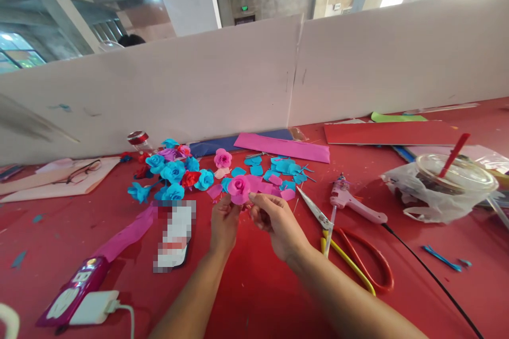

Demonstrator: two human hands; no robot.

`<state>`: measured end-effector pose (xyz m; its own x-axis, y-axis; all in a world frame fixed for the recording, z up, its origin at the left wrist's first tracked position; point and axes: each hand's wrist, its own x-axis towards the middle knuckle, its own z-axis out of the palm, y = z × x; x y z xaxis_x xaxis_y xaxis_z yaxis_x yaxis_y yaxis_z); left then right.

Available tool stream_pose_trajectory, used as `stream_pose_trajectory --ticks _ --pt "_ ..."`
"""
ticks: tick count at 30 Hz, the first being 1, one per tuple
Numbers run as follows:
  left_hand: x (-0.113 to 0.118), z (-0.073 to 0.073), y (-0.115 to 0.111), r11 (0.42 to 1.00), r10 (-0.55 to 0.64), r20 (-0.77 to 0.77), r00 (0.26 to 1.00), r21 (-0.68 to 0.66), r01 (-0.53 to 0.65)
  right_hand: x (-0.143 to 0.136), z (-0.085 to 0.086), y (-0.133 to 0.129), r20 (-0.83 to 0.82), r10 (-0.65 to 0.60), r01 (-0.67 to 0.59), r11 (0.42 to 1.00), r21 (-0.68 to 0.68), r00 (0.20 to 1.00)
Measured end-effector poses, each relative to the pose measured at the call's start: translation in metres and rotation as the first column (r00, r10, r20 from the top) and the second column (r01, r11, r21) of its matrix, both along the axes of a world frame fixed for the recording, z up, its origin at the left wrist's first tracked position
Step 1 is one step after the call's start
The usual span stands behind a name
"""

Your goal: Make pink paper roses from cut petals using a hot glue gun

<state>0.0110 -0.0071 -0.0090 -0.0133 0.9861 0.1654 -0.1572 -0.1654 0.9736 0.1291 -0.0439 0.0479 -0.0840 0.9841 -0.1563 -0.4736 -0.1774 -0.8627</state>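
A pink paper flower (pixel 239 189) is held up at the centre, over the red table. My left hand (pixel 225 222) is closed beneath it, fingers pinched at its base. On the flower's right edge rest the thumb and fingertips of my right hand (pixel 278 222), also closed. Behind and right of the flower lie loose blue petals (pixel 288 167) and pink petals (pixel 274 186). Another pink flower (pixel 222 158) stands just behind. To the left is a cluster of blue, red and purple paper flowers (pixel 173 171).
Scissors (pixel 318 212) and a pink glue gun (pixel 353 204) with a black cord lie right of my hands. Farther right stands a bagged cup (pixel 441 185). A phone (pixel 175 235) and a purple power strip (pixel 77 291) are on the left. A white partition (pixel 199 79) runs behind.
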Motion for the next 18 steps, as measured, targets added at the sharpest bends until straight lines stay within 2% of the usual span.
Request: stream_pose_trajectory --ticks 3,13,18 --pt "0.0007 0.0001 0.0003 1.0 0.006 0.012 1.0 -0.006 -0.006 -0.0016 -0.0004 -0.001 -0.025 0.005 -0.005 1.0 0.014 1.0" --pt "0.0041 0.0091 -0.002 0.997 0.054 0.027 0.998 -0.053 -0.053 -0.0044 -0.0047 -0.0063 0.21 -0.14 0.101 0.978 0.185 0.968" --pt "0.0015 0.0022 0.0013 0.999 0.014 0.09 0.996 -0.044 -0.01 -0.0013 -0.0073 -0.0032 0.142 -0.258 0.222 0.949 0.226 0.956"
